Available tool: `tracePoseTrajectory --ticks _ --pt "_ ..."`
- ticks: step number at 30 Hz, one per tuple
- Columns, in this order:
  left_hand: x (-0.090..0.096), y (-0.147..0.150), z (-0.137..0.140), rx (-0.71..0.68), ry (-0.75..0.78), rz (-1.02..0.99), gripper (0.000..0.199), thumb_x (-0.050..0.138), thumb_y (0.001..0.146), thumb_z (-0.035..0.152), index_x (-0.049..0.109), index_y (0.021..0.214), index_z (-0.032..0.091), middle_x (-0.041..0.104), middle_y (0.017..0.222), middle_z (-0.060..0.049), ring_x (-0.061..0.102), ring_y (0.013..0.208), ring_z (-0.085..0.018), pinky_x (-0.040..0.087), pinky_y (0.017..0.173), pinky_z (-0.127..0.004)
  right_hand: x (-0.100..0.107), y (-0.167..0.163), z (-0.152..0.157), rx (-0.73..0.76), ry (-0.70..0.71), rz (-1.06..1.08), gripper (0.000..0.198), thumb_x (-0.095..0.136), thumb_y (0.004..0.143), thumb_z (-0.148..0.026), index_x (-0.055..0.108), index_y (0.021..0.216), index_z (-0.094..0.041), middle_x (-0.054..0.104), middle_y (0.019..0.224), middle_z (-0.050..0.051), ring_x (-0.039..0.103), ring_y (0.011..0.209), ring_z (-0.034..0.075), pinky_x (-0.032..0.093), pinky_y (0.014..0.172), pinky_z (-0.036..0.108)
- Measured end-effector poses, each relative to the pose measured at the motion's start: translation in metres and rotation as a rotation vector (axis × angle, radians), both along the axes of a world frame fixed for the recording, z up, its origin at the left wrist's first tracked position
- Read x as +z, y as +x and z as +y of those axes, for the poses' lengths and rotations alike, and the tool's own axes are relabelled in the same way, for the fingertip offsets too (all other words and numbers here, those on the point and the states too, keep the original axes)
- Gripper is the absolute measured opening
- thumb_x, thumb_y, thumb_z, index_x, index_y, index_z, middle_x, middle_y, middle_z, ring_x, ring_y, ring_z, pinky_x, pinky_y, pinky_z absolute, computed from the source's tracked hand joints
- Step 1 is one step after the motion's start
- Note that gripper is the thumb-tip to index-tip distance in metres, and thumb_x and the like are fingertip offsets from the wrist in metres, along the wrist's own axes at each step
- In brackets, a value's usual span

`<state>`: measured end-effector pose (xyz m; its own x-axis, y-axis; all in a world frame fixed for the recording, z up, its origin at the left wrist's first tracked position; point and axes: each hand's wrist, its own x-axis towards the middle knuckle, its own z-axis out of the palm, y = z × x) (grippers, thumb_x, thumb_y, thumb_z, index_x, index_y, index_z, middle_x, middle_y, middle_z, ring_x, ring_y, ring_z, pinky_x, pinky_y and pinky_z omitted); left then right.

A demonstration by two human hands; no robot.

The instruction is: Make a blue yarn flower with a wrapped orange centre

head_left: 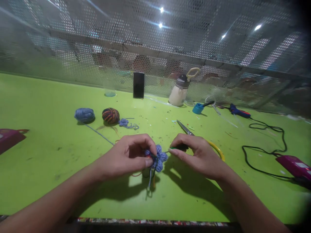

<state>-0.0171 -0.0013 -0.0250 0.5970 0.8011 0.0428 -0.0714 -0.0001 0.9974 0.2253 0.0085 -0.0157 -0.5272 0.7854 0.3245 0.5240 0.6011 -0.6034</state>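
My left hand (136, 153) pinches a blue-purple crocheted flower (160, 157) between thumb and fingertips, with loose yarn tails (150, 183) hanging below it. My right hand (196, 153) is closed around a crochet hook (180, 148) with a dark green handle. Its thin metal shaft points left and reaches the flower's edge; whether the tip sits in a stitch I cannot tell. A strand of blue yarn runs from a blue yarn ball (84, 115) toward my left hand. Scissors (186, 127) with yellow handles lie partly hidden behind my right hand.
Beyond my hands are a multicoloured yarn ball (110, 116), a small crocheted flower (123, 122), an upright phone (138, 85), a bottle (179, 92) and a blue pot (198, 108). A glue gun (239, 111), black cable (261, 150) and magenta box (293, 166) lie right.
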Motion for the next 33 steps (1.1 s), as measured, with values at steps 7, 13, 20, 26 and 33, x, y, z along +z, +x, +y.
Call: tracePoseTrajectory --ticks 7,13,20,26,33 --pt "0.001 0.003 -0.004 -0.008 -0.02 -0.042 0.014 0.07 0.077 0.019 0.061 0.086 0.015 0.062 0.081 -0.002 0.056 0.071 -0.013 0.045 0.065 -0.026 0.0 -0.003 -0.002 0.021 -0.042 0.089 0.009 0.064 0.088 -0.025 0.064 0.083 -0.018 0.065 0.077 0.003 0.059 0.073 0.016 0.046 0.068 0.029" --pt "0.0 0.003 -0.006 0.014 0.046 -0.044 0.013 0.07 0.076 0.018 0.062 0.086 0.016 0.062 0.083 -0.003 0.058 0.076 -0.015 0.049 0.069 -0.028 -0.001 -0.004 -0.003 0.015 -0.083 0.084 0.009 0.064 0.088 -0.026 0.064 0.082 -0.019 0.065 0.076 0.003 0.059 0.072 0.016 0.046 0.067 0.029" --pt "0.001 0.004 -0.007 0.024 0.068 -0.042 0.012 0.069 0.078 0.016 0.061 0.087 0.016 0.063 0.084 -0.003 0.058 0.076 -0.014 0.049 0.068 -0.027 -0.002 -0.004 -0.003 0.015 -0.177 0.119 0.013 0.065 0.087 -0.029 0.065 0.082 -0.018 0.064 0.076 0.003 0.058 0.07 0.015 0.044 0.065 0.029" --pt "0.001 0.008 -0.009 0.058 0.117 -0.05 0.018 0.069 0.075 0.01 0.059 0.089 0.016 0.06 0.081 0.0 0.057 0.074 -0.013 0.047 0.067 -0.026 -0.009 -0.011 -0.003 0.047 -0.423 0.262 0.022 0.068 0.084 -0.038 0.067 0.08 -0.016 0.063 0.072 0.004 0.055 0.066 0.015 0.043 0.06 0.028" --pt "0.002 0.011 -0.012 0.096 0.235 0.024 0.021 0.067 0.073 0.01 0.06 0.092 0.017 0.06 0.084 -0.002 0.058 0.078 -0.015 0.049 0.071 -0.029 -0.016 -0.013 0.0 0.147 -0.765 0.422 0.037 0.077 0.075 -0.052 0.067 0.079 -0.016 0.054 0.063 -0.001 0.045 0.055 0.01 0.037 0.052 0.023"
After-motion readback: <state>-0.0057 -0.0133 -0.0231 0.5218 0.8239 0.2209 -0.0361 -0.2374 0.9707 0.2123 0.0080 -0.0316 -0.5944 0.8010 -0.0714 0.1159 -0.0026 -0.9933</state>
